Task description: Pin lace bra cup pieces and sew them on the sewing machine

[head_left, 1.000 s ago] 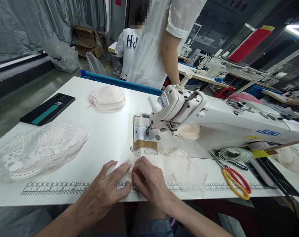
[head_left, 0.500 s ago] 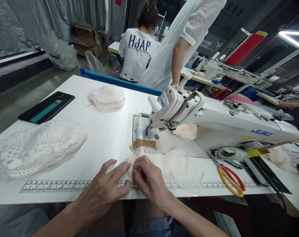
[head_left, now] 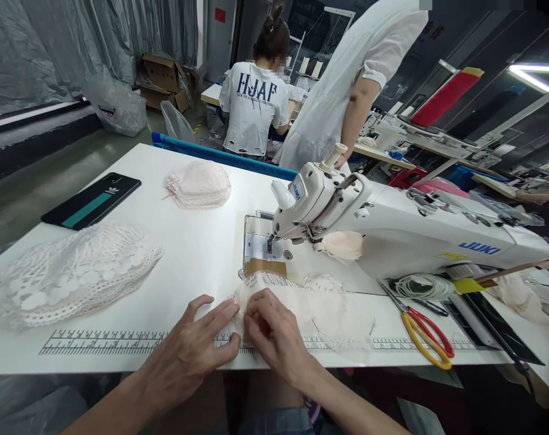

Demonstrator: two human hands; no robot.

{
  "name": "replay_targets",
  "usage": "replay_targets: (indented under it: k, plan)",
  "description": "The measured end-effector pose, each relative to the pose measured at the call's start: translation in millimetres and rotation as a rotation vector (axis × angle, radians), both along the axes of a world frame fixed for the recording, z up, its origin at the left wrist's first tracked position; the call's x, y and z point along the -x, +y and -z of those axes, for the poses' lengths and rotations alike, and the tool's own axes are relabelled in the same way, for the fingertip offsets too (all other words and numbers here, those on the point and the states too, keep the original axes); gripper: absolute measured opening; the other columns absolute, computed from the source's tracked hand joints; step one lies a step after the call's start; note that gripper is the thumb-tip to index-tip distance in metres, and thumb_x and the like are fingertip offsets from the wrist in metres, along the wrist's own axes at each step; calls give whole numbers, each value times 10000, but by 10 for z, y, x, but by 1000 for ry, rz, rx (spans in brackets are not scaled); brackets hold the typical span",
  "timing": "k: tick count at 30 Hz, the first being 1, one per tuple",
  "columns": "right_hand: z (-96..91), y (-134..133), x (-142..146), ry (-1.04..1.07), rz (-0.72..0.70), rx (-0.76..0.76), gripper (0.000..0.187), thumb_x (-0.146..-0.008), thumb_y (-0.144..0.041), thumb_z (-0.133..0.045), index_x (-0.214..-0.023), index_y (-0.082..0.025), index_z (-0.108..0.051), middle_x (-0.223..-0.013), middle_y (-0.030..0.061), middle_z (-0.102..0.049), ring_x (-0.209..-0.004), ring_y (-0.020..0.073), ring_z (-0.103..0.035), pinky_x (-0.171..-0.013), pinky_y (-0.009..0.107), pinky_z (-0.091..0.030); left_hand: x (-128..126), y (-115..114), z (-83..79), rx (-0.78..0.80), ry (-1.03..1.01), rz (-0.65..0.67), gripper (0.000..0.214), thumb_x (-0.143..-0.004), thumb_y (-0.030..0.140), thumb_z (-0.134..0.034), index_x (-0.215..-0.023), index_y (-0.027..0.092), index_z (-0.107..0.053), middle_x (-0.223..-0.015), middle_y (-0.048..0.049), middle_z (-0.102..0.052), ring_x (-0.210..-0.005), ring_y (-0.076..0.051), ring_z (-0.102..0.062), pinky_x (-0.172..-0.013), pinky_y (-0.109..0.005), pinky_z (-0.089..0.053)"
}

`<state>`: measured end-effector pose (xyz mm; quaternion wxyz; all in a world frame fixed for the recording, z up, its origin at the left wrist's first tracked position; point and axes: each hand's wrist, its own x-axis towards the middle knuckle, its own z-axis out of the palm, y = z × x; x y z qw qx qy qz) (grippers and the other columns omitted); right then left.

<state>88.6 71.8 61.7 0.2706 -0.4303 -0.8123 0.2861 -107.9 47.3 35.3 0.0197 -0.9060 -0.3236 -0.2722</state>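
The sheer cream lace-edged fabric (head_left: 308, 308) lies on the glossy white tabletop (head_left: 193, 254), on the near side of the long-armed white sewing machine (head_left: 406, 217). The right hand (head_left: 274, 332) pinches it — thumb and fingers closed — while the left hand (head_left: 195, 341), loosely spread, touches its edge.

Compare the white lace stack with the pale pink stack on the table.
Look: the white lace stack has openwork and a holed border, while the pale pink stack looks plainer, with reddish threads at one end.
Size: the white lace stack covers more of the picture than the pale pink stack, though it is nearer the camera.
Both are layered piles on the white table, touching neither left hand nor right hand.
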Motion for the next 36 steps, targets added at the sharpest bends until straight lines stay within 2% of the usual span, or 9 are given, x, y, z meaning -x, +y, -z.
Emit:
replay_targets:
  k: [4,8,12,19,24,26,30,33,36]
  plan:
    - [-24,-3,-81,37,17,53,143,-911,-162,-378,-791,-185,-452,-783,8,-484,-595,95,-454,-547,221,-359,-7,5,8,13,35,-17,401,-712,-60,-378,-969,188,-560,-1265,-205,-530,-1275,-237,-405,-987,-511,-259]
    - [-6,-2,-10,-134,6,-68,95,-906,-235,-424,-842,-178,-463,-878,42,-505,-637,117,-479,-516,228,-332,-11,-2,-9,13,56,-28,435,-676,-43,-391,-1005,193,-550,-1288,-198,-515,-1298,-258,-373,-991,-516,-263]
    - [33,7,85,-208,32,-115,68,-873,-179,-426,-810,-178,-452,-887,45,-502,-598,110,-464,-490,225,-304,-8,-7,3,-6,69,-49,427,-685,-22,-413,-1023,203,-548,-1300,-188,-510,-1299,-271,-365,-990,-532,-256]
    - [-33,2,-25,58,-24,42,93,-894,-152,-386,-826,-187,-441,-849,27,-478,-648,109,-451,-578,233,-364,-6,-23,18,20,42,-62,357,-718,2,-461,-988,219,-548,-1319,-204,-485,-1274,-329,-389,-947,-551,-271]
    - [-69,-22,-103,120,-113,211,93,-944,-201,-335,-899,-194,-417,-781,4,-490,-599,103,-415,-571,230,-352,-6,-25,37,23,56,-51,415,-713,-26,-431,-1033,211,-546,-1322,-193,-484,-1271,-338,-391,-949,-548,-276]
    - [-52,-24,-102,67,-125,207,96,-948,-208,-320,-899,-194,-401,-749,-3,-490,-590,108,-418,-569,235,-343,-8,-21,52,6,60,-69,458,-735,-37,-403,-1103,202,-535,-1324,-160,-498,-1275,-298,-393,-980,-520,-265]
    - [-16,-34,-90,-154,-148,91,106,-935,-207,-295,-845,-197,-350,-713,2,-483,-554,123,-406,-536,247,-308,-25,-20,27,-12,135,-113,571,-743,-27,-387,-1279,154,-461,-1298,-136,-537,-1250,-273,-421,-1001,-493,-251]
    - [-72,-80,-144,-325,-211,59,104,-934,-191,-284,-848,-196,-342,-731,15,-499,-562,134,-426,-554,258,-327,-50,-32,-3,-44,143,-97,579,-726,-20,-410,-1270,161,-491,-1257,-128,-572,-1232,-304,-437,-987,-503,-252]
    - [-211,-194,-283,-441,-280,78,108,-912,-125,-301,-866,-190,-374,-795,35,-530,-629,145,-489,-621,272,-379,-71,-50,3,-64,109,-68,564,-723,-38,-400,-1237,157,-526,-1253,-125,-579,-1240,-285,-435,-1001,-486,-242]
